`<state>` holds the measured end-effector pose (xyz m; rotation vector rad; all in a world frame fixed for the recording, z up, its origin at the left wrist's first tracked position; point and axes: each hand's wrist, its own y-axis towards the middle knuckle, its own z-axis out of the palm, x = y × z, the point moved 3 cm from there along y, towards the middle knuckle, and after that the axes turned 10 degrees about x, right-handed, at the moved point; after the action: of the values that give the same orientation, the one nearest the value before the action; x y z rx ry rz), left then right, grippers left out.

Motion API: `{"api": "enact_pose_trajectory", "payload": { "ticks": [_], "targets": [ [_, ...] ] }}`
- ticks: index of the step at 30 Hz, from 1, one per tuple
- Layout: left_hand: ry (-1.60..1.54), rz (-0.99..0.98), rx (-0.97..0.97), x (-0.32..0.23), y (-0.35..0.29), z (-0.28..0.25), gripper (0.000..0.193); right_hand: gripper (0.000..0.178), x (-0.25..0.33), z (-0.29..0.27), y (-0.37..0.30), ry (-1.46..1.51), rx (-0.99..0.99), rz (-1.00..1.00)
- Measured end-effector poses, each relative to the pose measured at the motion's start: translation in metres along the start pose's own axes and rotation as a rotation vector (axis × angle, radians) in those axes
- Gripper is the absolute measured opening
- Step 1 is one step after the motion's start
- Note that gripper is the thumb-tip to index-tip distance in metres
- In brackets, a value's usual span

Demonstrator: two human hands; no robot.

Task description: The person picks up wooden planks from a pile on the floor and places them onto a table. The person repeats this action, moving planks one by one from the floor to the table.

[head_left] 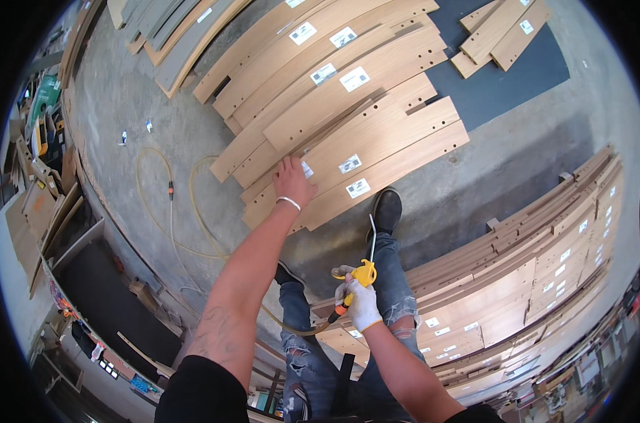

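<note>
1. Bare left hand (294, 182), just off centre toward 11 o'clock: fingers touch a drilled, labelled wooden board (385, 144); whether they grip its edge, I cannot tell.
2. White-gloved right hand (363, 304), 5 o'clock: fingers clenched around a yellow air blow gun (366, 273), its thin nozzle pointing toward 12.
3. Beige air hose (302, 332) runs from the gun, looping at 9 o'clock.
4. Stacked boards (503, 292): 4 o'clock.

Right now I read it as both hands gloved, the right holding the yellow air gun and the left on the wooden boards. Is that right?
Not quite: the head view shows the left hand bare; only the right hand wears a glove. The right does hold the yellow air gun, and the left is on the wooden boards.
</note>
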<state>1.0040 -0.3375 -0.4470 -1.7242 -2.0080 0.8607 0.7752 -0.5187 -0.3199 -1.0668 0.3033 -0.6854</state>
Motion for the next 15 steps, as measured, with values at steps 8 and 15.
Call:
{"api": "enact_pose_trajectory", "payload": {
  "ticks": [8,15],
  "targets": [
    [0.023,0.163,-0.195,-0.076,0.035,-0.087,0.069,0.023,0.003,0.000,0.010,0.057,0.026,-0.015],
    [0.106,0.078,-0.059,-0.125,0.124,-0.111,0.083,0.021,0.016,0.005,0.007,0.201,-0.018,0.001]
  ]
}}
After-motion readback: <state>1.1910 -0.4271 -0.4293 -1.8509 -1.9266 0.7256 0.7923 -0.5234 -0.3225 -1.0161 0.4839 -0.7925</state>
